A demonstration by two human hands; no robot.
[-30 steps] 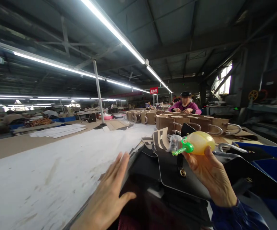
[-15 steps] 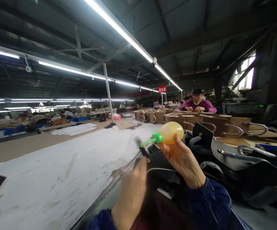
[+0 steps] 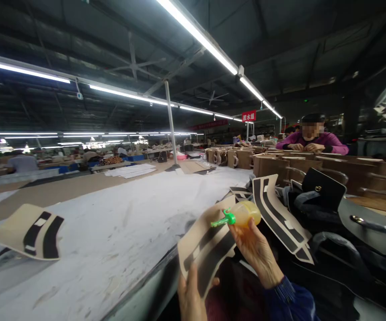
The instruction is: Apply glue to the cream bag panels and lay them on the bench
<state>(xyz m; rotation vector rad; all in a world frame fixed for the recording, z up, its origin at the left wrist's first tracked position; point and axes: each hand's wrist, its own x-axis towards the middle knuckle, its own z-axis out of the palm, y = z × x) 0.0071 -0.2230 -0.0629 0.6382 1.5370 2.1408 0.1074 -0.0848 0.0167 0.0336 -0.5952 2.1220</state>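
Note:
A squeeze bottle (image 3: 246, 212) of yellowish liquid lies sideways in my right hand (image 3: 255, 247), its green nozzle pointing left. The fingers wrap around it from below and behind. My left hand (image 3: 192, 294) grips the lower edge of a curved beige panel (image 3: 188, 243) with black strips, thumb on the face towards me. The nozzle is in front of the panel's upper part; whether they touch I cannot tell. Another beige panel with black strips (image 3: 269, 211) leans just right of the bottle, and part of a further one (image 3: 240, 192) shows behind.
A similar panel (image 3: 10, 225) rests on the white-covered table (image 3: 112, 232) at left. Black bags (image 3: 325, 187) with wrapped handles crowd the right side. Behind them stand rows of brown pieces with handles (image 3: 269, 168). A co-worker in a purple top (image 3: 335, 141) sits beyond.
My left hand now holds the beige panel, where a blurred dark piece showed before. The view has swung left, bringing more of the left-hand panel into sight. The bottle stays in my right hand.

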